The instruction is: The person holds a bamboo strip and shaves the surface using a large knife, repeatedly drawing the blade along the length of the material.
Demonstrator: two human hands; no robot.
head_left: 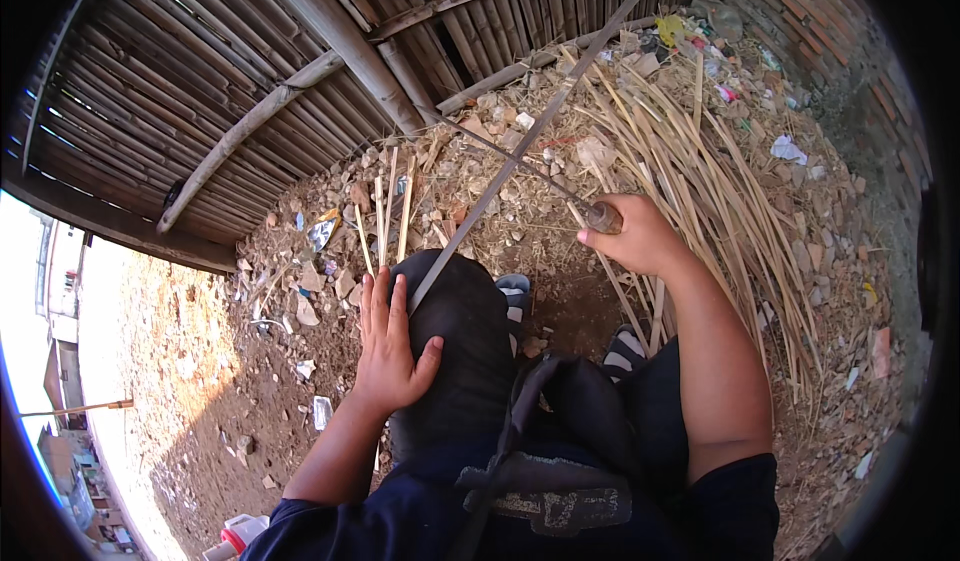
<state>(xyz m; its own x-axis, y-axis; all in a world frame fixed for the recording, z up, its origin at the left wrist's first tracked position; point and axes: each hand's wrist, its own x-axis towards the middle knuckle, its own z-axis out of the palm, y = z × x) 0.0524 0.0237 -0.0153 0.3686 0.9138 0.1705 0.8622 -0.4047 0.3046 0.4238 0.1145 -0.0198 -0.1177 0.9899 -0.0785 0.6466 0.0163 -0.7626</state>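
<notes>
My right hand (637, 236) is closed round the rounded wooden handle (604, 218) of a long knife. Its thin dark blade (480, 141) points up and to the left. My left hand (390, 346) lies over my left knee, fingers stretched and thumb apart. A long, flat greyish strip (550, 113) slants from beside that hand to the upper right, and the blade crosses it. The strip's lower end meets the gap between index finger and thumb; whether it continues under the palm is hidden. Several pale bamboo slats (405, 206) stick out past my left fingertips.
A large heap of split bamboo strips (725, 206) lies to the right of my feet. Rubble and litter (305, 306) cover the ground. A bamboo-slat wall (215, 91) with poles rises at the far left; a brick wall (850, 21) bounds the right. My sandalled feet (514, 301) are below.
</notes>
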